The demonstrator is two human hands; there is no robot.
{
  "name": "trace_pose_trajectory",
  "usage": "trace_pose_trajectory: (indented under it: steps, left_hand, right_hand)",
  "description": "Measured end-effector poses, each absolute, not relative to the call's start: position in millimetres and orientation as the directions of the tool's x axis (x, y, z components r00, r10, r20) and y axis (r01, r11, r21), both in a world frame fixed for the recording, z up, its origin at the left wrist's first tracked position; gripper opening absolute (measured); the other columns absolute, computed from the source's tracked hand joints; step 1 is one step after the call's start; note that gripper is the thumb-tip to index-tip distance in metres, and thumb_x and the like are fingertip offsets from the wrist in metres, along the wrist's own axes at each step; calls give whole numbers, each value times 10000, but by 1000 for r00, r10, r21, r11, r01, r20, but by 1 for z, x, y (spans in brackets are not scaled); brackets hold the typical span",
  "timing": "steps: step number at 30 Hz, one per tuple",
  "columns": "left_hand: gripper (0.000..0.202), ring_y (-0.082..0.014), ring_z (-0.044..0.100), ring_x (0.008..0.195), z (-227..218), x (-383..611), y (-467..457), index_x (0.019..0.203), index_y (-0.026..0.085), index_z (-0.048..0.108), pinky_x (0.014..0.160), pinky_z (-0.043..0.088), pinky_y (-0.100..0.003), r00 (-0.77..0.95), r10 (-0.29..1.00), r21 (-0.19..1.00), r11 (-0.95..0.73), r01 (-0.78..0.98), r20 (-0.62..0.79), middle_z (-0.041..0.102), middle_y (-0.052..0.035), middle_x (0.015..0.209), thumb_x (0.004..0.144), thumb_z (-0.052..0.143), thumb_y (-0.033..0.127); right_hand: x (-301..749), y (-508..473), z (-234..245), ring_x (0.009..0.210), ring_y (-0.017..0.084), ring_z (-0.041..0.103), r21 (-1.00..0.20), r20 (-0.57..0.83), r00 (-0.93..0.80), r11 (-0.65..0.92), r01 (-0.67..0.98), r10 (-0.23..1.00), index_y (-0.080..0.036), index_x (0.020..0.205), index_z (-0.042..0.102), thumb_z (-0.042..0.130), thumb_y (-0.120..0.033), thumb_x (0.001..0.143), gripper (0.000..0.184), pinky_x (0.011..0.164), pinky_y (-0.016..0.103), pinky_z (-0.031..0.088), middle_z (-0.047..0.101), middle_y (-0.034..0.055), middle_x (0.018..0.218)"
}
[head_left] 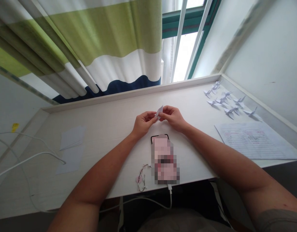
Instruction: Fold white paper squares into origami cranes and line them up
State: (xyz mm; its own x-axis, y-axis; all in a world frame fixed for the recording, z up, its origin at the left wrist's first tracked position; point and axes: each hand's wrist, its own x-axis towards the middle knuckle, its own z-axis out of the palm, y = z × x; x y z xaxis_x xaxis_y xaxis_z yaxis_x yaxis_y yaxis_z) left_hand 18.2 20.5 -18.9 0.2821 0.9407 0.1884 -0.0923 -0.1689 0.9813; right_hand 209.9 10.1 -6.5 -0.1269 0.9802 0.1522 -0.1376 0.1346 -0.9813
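Observation:
A small piece of folded white paper [159,111] is held up between my two hands, just over the middle of the desk. My left hand [144,123] pinches its lower left side between thumb and fingers. From the other side, the thumb and fingers of my right hand [172,118] grip it too. The fingers cover part of the paper, so its full shape is hidden. Below my hands lies a phone [164,161], its surface blurred, with a beaded strap [140,177] beside it.
Several folded paper cranes [225,100] stand at the back right, behind a lined, written-on paper pad [254,141]. White paper sheets [71,148] lie at the left, crossed by a white cable [37,154]. A charging plug [170,188] sits in the phone's near end. A striped curtain [102,38] hangs behind.

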Motion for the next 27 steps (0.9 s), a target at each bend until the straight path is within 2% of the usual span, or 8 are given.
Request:
trace_pose_trajectory:
  steps: [5, 8, 11, 16, 19, 23, 27]
  left_hand:
    - [382, -203, 761, 815, -21, 17, 21, 1062, 186, 865, 821, 607, -368, 300, 935, 982, -180, -62, 190, 849, -81, 938, 810, 914, 469]
    - [288, -213, 752, 803, -20, 15, 20, 1026, 211, 876, 813, 593, -363, 259, 934, 963, -266, 51, 245, 847, -63, 915, 859, 869, 446]
    - [185, -233, 760, 840, -19, 14, 19, 982, 241, 880, 831, 590, -366, 232, 913, 910, -378, 173, 336, 857, -60, 970, 883, 840, 392]
    - [198, -255, 767, 915, -16, 14, 17, 1001, 243, 872, 873, 592, -374, 223, 886, 870, -450, 201, 406, 855, -80, 1040, 915, 805, 408]
    - [210, -241, 754, 852, -13, 13, 16, 1040, 240, 863, 897, 581, -379, 257, 882, 863, -453, 223, 396, 843, -75, 967, 946, 773, 405]
    - [204, -233, 734, 815, -11, 12, 15, 1032, 235, 858, 881, 574, -371, 312, 864, 847, -474, 241, 394, 829, -74, 913, 956, 747, 388]
    - [244, -210, 718, 768, -11, 15, 17, 954, 217, 853, 788, 581, -343, 270, 903, 906, -387, 172, 334, 821, -61, 886, 902, 811, 452]
  right_hand:
    - [210, 12, -9, 741, 174, 697, -977, 189, -115, 175, -123, 975, -242, 931, 648, 965, -585, 701, 521, 723, 380, 615, 741, 13, 859]
    - [209, 12, -10, 780, 187, 708, -978, 194, -118, 183, -96, 974, -248, 919, 635, 941, -573, 732, 483, 760, 401, 634, 741, 15, 869]
    - [207, 12, -12, 796, 192, 709, -982, 180, -119, 172, -78, 976, -250, 900, 629, 936, -541, 739, 452, 803, 420, 654, 725, 7, 840]
    - [205, 10, -12, 762, 194, 725, -981, 181, -113, 172, -87, 977, -244, 1094, 686, 914, -496, 757, 479, 821, 432, 662, 714, -16, 788]
    - [204, 9, -11, 805, 208, 751, -978, 196, -109, 186, -96, 975, -238, 1039, 702, 889, -506, 783, 415, 830, 433, 661, 744, 14, 833]
    - [204, 10, -10, 756, 195, 728, -980, 193, -89, 189, -59, 977, -238, 986, 710, 887, -500, 784, 375, 779, 421, 668, 727, 6, 794]
    - [206, 9, -9, 759, 193, 724, -978, 209, -137, 204, -54, 968, -235, 937, 729, 869, -504, 817, 326, 784, 436, 677, 716, 12, 813]
